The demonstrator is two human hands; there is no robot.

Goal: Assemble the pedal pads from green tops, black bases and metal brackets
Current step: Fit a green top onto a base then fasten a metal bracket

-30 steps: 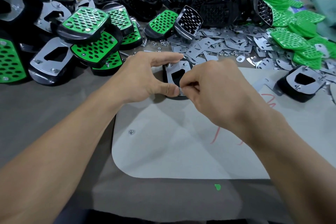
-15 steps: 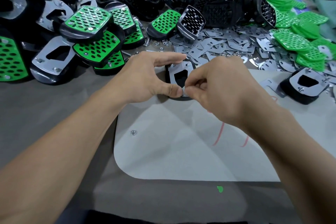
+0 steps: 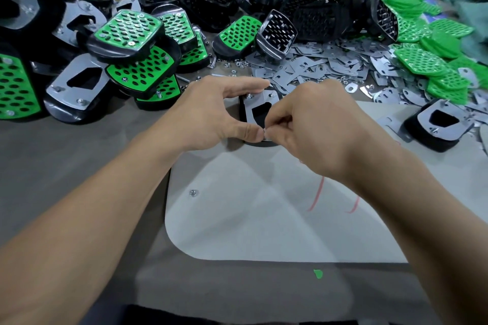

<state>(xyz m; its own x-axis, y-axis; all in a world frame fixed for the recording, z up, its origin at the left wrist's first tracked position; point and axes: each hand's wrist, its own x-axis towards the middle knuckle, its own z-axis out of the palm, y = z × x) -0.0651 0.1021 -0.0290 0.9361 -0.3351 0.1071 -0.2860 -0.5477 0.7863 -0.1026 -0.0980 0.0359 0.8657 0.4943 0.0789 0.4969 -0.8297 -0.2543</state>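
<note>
Fastening the metal bracket (image 3: 257, 106) onto the black base (image 3: 242, 113), at the far edge of the pale mat (image 3: 264, 206). The left hand (image 3: 211, 111) grips the base between thumb and forefinger. The right hand (image 3: 317, 126) pinches a small fastener (image 3: 266, 136) at the bracket's near corner. The fastener should probably be kept square and the base flat.

No legible text or numbers, only unreadable red pen strokes (image 3: 315, 195) on the white sheet's (image 3: 237, 224) right half

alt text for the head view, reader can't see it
Two hands work at a white mat's far edge: the left hand holds a black base, the right hand pinches a small part on its metal bracket. Finished green pads, loose brackets and green tops lie piled behind.
</note>
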